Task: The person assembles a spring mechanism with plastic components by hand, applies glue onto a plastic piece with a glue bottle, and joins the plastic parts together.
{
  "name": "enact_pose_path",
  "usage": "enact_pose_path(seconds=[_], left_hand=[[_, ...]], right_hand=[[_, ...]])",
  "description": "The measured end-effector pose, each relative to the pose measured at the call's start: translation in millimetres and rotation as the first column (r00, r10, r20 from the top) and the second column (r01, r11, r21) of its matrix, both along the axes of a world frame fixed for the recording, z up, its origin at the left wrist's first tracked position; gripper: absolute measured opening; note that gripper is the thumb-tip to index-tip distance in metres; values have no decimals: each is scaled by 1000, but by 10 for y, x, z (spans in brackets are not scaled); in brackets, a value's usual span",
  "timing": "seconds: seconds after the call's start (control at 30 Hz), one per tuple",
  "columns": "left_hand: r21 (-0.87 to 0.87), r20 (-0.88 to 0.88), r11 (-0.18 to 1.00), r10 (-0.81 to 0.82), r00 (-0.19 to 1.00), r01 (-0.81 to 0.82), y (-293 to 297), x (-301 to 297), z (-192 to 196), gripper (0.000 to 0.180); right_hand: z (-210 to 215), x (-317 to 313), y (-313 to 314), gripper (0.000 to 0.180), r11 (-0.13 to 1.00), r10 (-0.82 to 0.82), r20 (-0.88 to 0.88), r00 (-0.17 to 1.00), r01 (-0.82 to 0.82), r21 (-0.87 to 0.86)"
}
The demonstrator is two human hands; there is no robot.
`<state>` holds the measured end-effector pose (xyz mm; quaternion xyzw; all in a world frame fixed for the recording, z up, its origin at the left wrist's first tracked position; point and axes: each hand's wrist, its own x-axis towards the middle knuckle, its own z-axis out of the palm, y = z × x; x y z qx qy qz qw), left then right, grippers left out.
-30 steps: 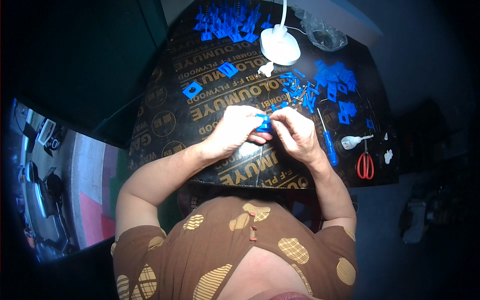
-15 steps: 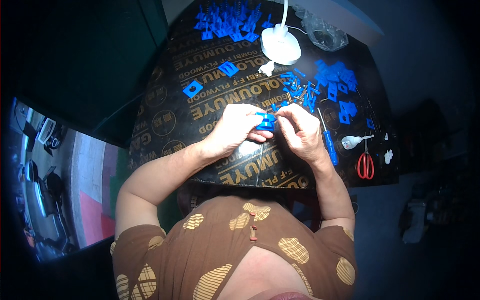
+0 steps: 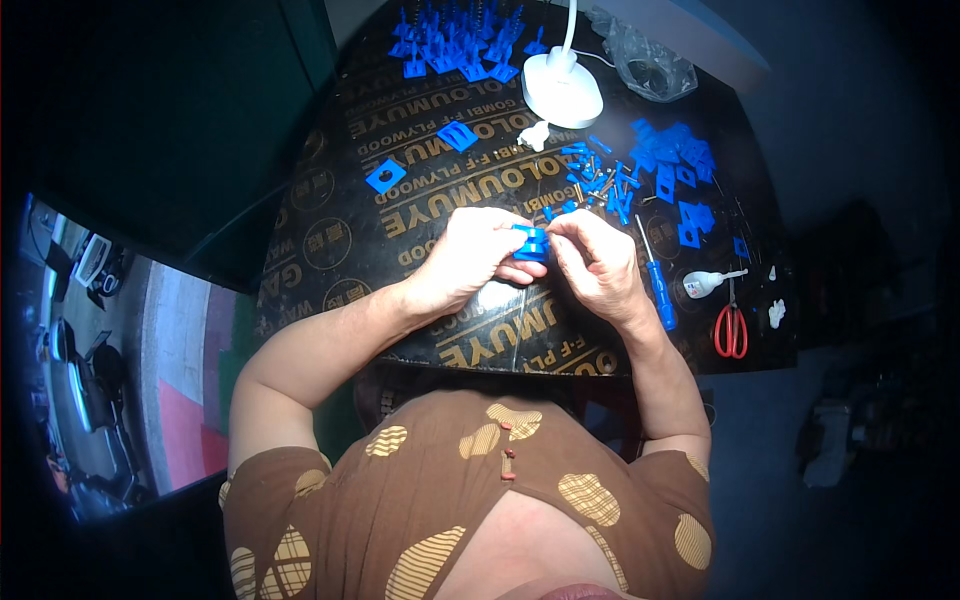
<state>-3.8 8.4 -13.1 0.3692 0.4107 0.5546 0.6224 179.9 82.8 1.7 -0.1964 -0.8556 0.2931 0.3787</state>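
Between thumb and fingers, my left hand (image 3: 468, 258) grips a blue plastic bracket (image 3: 530, 243) above the near middle of the table. My right hand (image 3: 600, 262) is closed at the bracket's right side, thumb and forefinger pinched together. Whatever lies in that pinch is too small and covered to make out. Just beyond the right hand is a loose heap of slim blue parts with metal pins (image 3: 600, 178). Farther right lie several flat blue plates (image 3: 672, 152). Two single blue plates, one with a round hole (image 3: 386, 177) and one with ribs (image 3: 457, 137), lie beyond my left hand.
A blue screwdriver (image 3: 660, 295), a white squeeze bottle (image 3: 708, 284) and red-handled scissors (image 3: 730, 332) lie to the right. At the far side stand a white lamp base (image 3: 563, 92), a clear plastic bag (image 3: 655, 70) and assembled blue pieces with springs (image 3: 460, 45). The dark printed plywood table (image 3: 420, 345) ends near my body.
My right hand's fingertips have shifted slightly at the bracket's right side. My left hand and the bracket stay almost still.
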Motion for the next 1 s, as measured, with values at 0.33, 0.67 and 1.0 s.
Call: enact_pose_path(seconds=[0.33, 0.67, 1.0], left_hand=[[11, 17, 1000, 2, 1000, -2, -13, 4, 4, 27], [-5, -1, 1000, 1, 1000, -1, 1, 10, 5, 27], [2, 11, 1000, -16, 1000, 16, -5, 13, -13, 27]], right_hand=[[-8, 1, 3, 12, 1000, -1, 18, 1000, 0, 9], [-15, 6, -3, 12, 1000, -1, 19, 1000, 1, -6], [-30, -1, -16, 12, 1000, -10, 18, 1000, 11, -10]])
